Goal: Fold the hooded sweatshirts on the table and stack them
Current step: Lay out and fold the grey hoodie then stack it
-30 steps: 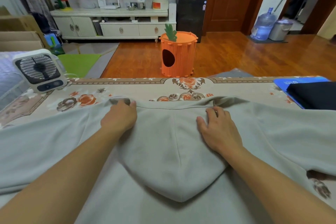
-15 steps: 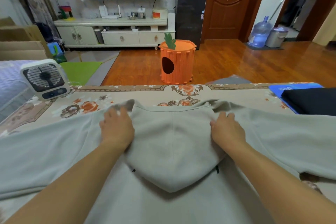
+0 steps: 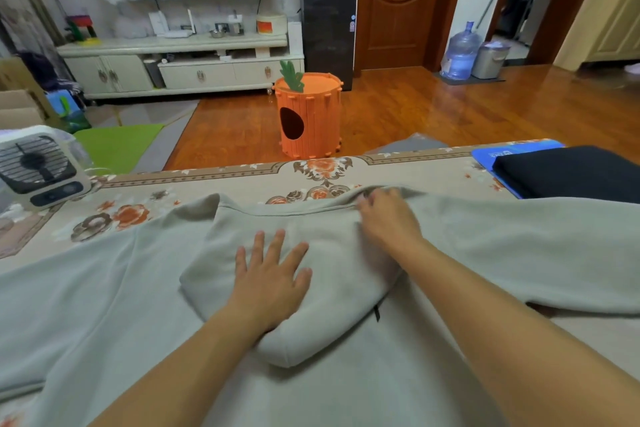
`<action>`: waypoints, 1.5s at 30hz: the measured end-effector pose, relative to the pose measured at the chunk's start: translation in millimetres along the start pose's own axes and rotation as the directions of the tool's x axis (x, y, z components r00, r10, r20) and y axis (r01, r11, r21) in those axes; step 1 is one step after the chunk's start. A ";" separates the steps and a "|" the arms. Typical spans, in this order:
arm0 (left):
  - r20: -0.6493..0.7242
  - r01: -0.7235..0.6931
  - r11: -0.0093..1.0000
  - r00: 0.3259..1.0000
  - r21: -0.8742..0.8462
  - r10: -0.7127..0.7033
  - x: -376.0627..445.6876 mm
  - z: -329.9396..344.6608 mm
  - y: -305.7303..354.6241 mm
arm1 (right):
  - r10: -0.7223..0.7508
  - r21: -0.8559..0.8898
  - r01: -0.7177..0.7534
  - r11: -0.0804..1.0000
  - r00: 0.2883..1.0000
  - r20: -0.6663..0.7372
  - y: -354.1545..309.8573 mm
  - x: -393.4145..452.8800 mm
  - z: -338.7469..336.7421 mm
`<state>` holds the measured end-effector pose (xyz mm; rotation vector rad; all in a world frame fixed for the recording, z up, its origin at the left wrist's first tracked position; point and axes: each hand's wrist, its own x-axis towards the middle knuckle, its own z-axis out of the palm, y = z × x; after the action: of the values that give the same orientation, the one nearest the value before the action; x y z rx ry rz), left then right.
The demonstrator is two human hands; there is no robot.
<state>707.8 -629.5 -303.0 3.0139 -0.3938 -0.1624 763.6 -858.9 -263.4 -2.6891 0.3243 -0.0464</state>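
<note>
A pale grey-green hooded sweatshirt (image 3: 114, 288) lies spread across the flowered table (image 3: 249, 180), sleeves reaching out to both sides. Its hood (image 3: 332, 291) is turned down flat onto the back. My left hand (image 3: 272, 274) lies flat on the hood with fingers spread. My right hand (image 3: 388, 217) rests at the neckline on the hood's right corner, fingers bent onto the fabric edge; whether it pinches the cloth is unclear. A folded black garment (image 3: 575, 172) sits on a blue mat (image 3: 498, 154) at the far right of the table.
A small white fan (image 3: 38, 166) stands on the table's left end. Beyond the far table edge are an orange carrot-shaped stool (image 3: 308, 114), a white cabinet (image 3: 180, 62), a water jug (image 3: 460, 52) and wooden floor.
My left hand has slid from the hood's left corner to the hood's middle and spread flat. My right hand stays at the hood's right corner. The camera has tilted.
</note>
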 end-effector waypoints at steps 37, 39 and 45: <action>-0.529 -0.260 0.941 0.841 -0.217 0.111 92.8 5.7 99.1 | 0.080 -0.205 -0.133 0.970 0.966 -0.247 110.3 62.0 1.2; -0.388 -0.141 0.981 0.919 -0.134 0.079 95.4 3.8 100.4 | 0.116 -0.230 -0.137 0.964 0.988 -0.104 109.8 70.6 -3.5; -0.178 -0.173 0.976 0.973 -0.130 0.148 93.1 1.4 102.5 | -0.094 -0.301 0.028 0.953 0.974 -0.207 87.9 49.8 -26.9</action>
<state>771.5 -752.4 -301.7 2.8100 -0.5797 0.0720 790.5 -959.1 -276.9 -2.9991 0.3379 -0.3420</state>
